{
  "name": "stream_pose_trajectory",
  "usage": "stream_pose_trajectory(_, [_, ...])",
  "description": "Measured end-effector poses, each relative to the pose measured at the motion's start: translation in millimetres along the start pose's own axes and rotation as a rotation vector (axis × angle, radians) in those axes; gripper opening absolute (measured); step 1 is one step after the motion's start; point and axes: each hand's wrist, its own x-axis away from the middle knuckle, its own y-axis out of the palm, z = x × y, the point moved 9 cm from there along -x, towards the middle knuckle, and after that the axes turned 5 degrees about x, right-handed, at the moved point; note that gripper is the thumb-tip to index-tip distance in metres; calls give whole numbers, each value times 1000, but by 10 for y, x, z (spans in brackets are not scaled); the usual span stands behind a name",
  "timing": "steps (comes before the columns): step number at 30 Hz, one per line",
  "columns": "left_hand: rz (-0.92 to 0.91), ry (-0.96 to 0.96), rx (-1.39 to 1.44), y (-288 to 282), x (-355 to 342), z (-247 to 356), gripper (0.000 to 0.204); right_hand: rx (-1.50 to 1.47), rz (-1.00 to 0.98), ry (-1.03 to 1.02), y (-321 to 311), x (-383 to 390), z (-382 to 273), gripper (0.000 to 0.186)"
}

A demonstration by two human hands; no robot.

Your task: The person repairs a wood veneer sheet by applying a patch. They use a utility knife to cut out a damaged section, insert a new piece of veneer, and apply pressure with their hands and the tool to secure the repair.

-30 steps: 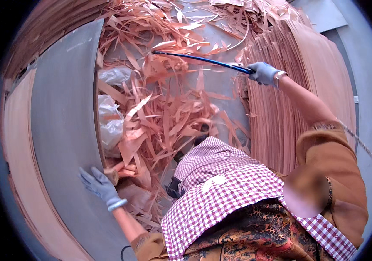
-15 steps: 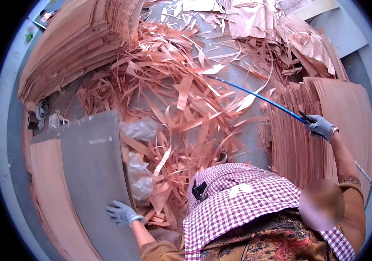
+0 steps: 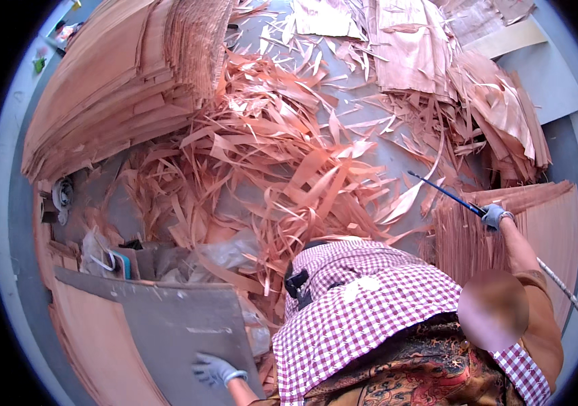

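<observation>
My left hand, in a grey glove, lies with fingers spread on a dark grey board. Under the board's left side shows a stack of pale reddish wood sheets. Out to the right, my gloved right hand is closed round the dark handle end of a long, thin blue wand. Its tip hangs over the floor beside strips of wood veneer. Below the hand stands a stack of veneer sheets. A pale hose or rope runs behind my right forearm; where it joins is hidden.
A tall veneer stack rises at the far left. More sheets lie at the far right. Between the grey board and the strips are clear plastic bags and a blue-and-white item. A wheel-like roll sits at left.
The wand has swung right, its tip leaving the strip pile's middle. My left hand appears lower and farther right, still on the board. The whole view has shifted, uncovering the blue-and-white item.
</observation>
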Motion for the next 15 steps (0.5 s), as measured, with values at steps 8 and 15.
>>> stream_pose_trajectory(8, [-321, -151, 169, -669, -778, 1473, 64, -96, 38, -19, -794, -241, -1405, 11])
stream_pose_trajectory(15, [-118, 228, 284, -883, -1081, 2666, 62, -35, 134, -74, -1615, -819, -1876, 14])
